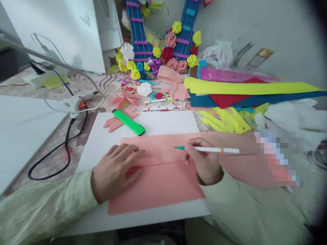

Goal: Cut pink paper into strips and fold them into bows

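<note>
Right hand [205, 162] closed around marker [214, 149]

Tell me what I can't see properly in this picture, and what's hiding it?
From the head view:
Left end of the pink paper strip: covered by the left hand.
Part of the green-tipped pen: hidden by the right hand.
Tops of the blue stringed boards: cut off by the top edge.
Whatever the patch of squares covers: blurred out.
Any writing on the white pens: too small.

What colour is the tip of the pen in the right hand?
Green; the pen tip shows best in the head view.
</note>
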{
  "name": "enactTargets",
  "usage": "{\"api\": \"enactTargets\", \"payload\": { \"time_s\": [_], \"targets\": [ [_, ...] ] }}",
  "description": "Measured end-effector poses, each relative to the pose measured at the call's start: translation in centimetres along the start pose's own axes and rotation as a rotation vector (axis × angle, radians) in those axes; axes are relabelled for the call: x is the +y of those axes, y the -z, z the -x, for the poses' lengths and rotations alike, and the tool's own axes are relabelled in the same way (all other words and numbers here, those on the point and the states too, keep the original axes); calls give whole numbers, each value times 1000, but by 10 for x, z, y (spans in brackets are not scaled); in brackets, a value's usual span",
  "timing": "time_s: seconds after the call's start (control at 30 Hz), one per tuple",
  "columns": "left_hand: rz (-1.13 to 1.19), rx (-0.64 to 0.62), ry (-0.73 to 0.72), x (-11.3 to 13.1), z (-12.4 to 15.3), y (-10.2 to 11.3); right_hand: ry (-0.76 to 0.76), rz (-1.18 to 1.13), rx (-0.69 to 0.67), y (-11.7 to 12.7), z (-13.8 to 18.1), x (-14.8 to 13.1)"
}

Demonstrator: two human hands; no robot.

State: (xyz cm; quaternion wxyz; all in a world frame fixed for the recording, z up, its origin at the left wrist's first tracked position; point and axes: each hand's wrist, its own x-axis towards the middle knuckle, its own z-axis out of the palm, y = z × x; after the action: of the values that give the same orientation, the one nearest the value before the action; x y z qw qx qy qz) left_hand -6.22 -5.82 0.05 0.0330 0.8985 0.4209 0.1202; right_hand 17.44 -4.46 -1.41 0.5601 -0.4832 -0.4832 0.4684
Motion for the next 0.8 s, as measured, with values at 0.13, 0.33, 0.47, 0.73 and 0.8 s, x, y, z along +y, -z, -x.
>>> {"api": "enactTargets", "payload": {
  "time_s": [0.13, 0.33, 0.47, 0.73, 0.8],
  "targets": [
    [64, -116, 113, -5, 3, 5, 26, 0, 5, -1, 0, 2],
    [223, -180, 162, -19, 4, 6, 25, -11, 34, -5, -2, 6],
    [242, -214, 121, -23, -2, 11, 32, -9, 59, -5, -4, 3],
    [84, -143, 44, -22, 1, 12, 39, 3, -29, -4, 8, -34],
    [32, -148, -11, -22, 3, 8, 41, 31, -93, -1, 13, -45]
  ]
}}
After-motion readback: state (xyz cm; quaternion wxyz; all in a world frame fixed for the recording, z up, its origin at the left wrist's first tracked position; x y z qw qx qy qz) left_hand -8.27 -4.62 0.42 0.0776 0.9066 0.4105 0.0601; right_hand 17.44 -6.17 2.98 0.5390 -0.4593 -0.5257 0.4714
